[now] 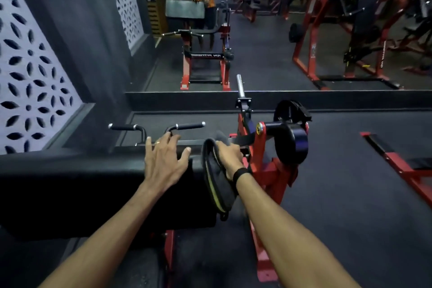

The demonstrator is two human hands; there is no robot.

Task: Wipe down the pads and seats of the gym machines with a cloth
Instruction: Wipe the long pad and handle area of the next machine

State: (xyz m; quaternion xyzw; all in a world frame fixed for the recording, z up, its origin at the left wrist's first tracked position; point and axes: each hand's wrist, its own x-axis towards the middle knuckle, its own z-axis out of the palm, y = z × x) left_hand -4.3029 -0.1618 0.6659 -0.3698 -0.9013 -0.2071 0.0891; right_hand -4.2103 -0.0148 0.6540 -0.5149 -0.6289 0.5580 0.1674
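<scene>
A long black padded rest [88,177] of a red-framed machine runs across the lower left. My left hand [163,159] lies spread on the pad's top near its right end, fingers straight. My right hand [228,155] grips a dark grey cloth [216,182] with a yellow-green edge and holds it against the pad's right end face. The cloth hangs down over that end.
Two black handles [187,126] with chrome ends stick up behind the pad. A chrome weight peg [240,85] and a black roller [294,145] stand on the red frame [268,177] to the right. A wall mirror ahead reflects a person in orange and more machines. Dark rubber floor lies to the right.
</scene>
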